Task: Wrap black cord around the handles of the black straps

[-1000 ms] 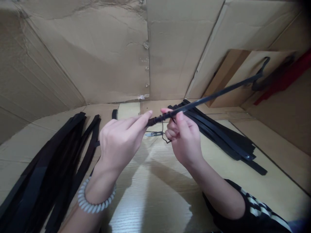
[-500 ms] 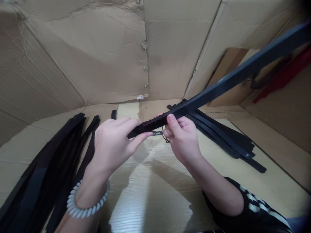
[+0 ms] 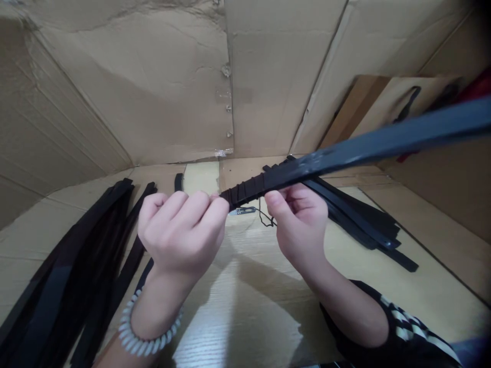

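A long black strip (image 3: 345, 148) runs from the middle of the head view up to the right edge. Dark cord (image 3: 245, 189) is wound round its lower part in several turns. My left hand (image 3: 182, 230) is closed in a fist about the strip's lower end, hiding that end. With thumb below and fingers curled behind, my right hand (image 3: 301, 220) grips the strip just past the cord. A loose loop of thin cord (image 3: 265, 220) hangs beside my right thumb. Under the wrapped part, small thread snips (image 3: 245, 210) show, their left tip partly covered.
Many black strips (image 3: 69, 255) lie in a pile at the left, partly under my left forearm. Another bundle of black strips (image 3: 356, 220) lies at the right. Cardboard walls (image 3: 172, 87) enclose the wooden tabletop (image 3: 245, 306). A brown board (image 3: 356, 110) leans at the back right.
My left hand has turned and closed into a fist round the strip's end. The strip's far end has swung lower. My right hand has shifted slightly right, and more of the cord winding shows.
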Demonstrator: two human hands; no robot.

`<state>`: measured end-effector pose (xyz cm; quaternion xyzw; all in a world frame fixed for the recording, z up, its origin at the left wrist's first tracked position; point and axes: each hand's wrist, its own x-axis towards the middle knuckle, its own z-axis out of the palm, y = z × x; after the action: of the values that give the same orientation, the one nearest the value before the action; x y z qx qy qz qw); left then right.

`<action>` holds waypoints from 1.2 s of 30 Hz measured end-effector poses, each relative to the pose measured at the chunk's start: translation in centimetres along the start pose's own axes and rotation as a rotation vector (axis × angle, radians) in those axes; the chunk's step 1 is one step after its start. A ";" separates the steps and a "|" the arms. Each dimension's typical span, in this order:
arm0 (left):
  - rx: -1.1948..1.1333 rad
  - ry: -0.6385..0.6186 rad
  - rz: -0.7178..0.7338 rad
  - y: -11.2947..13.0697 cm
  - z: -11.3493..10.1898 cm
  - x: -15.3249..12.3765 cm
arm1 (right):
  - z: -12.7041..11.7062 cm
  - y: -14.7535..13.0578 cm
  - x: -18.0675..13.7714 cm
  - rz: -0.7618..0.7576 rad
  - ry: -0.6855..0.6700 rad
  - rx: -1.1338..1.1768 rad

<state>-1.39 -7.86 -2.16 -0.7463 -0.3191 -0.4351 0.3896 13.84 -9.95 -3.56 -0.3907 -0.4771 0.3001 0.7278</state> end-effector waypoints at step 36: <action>-0.158 -0.182 -0.105 -0.2 0.9 -0.7 | -0.8 1.1 1.6 0.206 -0.041 0.153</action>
<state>-1.50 -7.10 -3.03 -0.7934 -0.3567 -0.4090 0.2758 15.07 -8.28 -3.99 -0.3747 -0.4249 0.4166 0.7110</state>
